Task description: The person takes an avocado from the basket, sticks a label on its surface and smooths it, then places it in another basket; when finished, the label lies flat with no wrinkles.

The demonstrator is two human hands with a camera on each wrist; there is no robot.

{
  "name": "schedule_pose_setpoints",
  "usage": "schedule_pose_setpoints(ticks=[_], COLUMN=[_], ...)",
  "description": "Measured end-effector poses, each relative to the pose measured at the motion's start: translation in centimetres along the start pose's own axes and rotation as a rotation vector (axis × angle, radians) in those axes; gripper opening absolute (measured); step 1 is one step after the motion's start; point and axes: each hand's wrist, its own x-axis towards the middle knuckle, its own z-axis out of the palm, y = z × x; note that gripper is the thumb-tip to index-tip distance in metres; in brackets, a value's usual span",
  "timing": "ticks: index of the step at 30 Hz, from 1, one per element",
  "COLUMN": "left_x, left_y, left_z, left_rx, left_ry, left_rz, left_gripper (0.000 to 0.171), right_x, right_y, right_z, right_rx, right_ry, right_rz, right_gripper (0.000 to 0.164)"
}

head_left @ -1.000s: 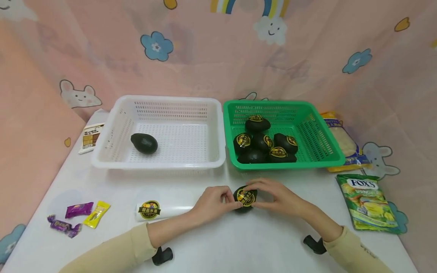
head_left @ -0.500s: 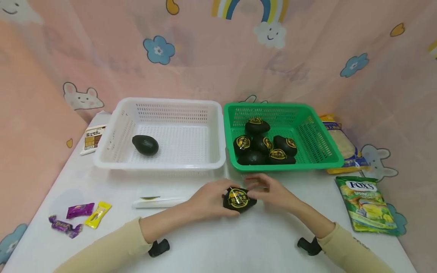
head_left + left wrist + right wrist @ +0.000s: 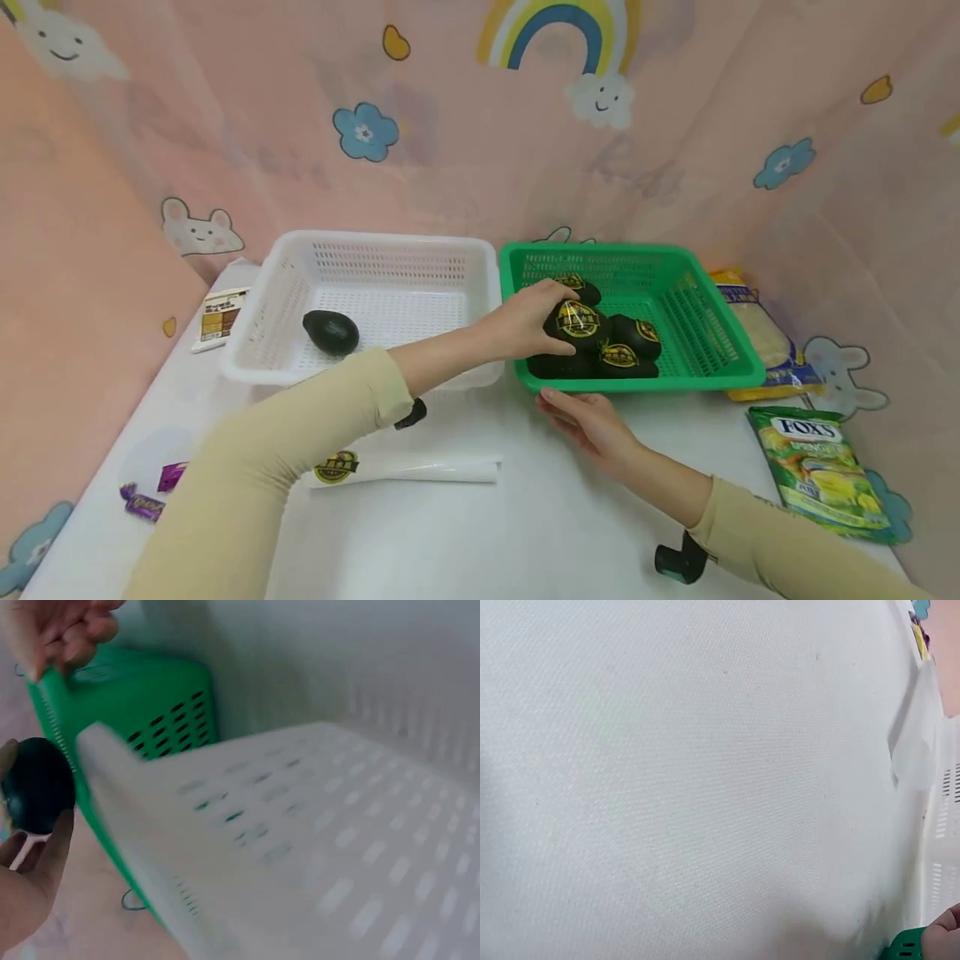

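Note:
In the head view my left hand (image 3: 528, 321) reaches over the green basket (image 3: 720, 333) and grips an avocado (image 3: 577, 321) with a black-and-gold label. The left wrist view shows that avocado (image 3: 41, 784) between thumb and fingers, beside the basket wall. At the front left corner of the basket, my right hand (image 3: 596, 429) holds the rim, its thumb and curled fingers about it. Several labelled avocados (image 3: 633, 337) lie in the basket, partly hidden by the left hand. One unlabelled avocado (image 3: 330, 333) rests in the white basket (image 3: 405, 242).
A white sticker strip (image 3: 427, 471) with one label lies at the front. Wrapped candies (image 3: 142, 504) are at the left, partly behind the sleeve. A green FOX'S bag (image 3: 821, 471) and a yellow-and-blue bag (image 3: 757, 325) lie at the right.
The left hand has carried the labelled avocado from the table up and over into the green basket. The right hand has left the avocado and moved to the basket's front rim.

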Motion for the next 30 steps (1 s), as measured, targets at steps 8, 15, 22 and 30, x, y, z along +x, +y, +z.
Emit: schedule_pose_setpoints(ticks=[8,15,22,30], left_x=[-6.7,-17.6,-21.9,-22.4], left_y=[-1.0,-4.0,-7.7,-8.5], left_z=[2.3,3.0,1.8,0.5], left_rx=[-0.342,-0.788,-1.073,-1.146], left_ry=[0.113,-0.036,0.271,0.362], left_rz=[0.021,-0.324,-0.690,-0.733], left_gripper=[0.040,0.032,0.055,0.046], right_x=[0.0,-0.7,2.2,12.3], right_y=[0.6,-1.2,-8.8,-12.9], right_z=[0.6,3.2,10.6,19.4], right_rx=[-0.044,-0.304,-0.662,-1.047], right_ry=[0.028,-0.263,-0.604,-0.772], right_rz=[0.009,0.044,-0.272,-0.372], right_gripper=[0.015,0.045,0.025,0.021])
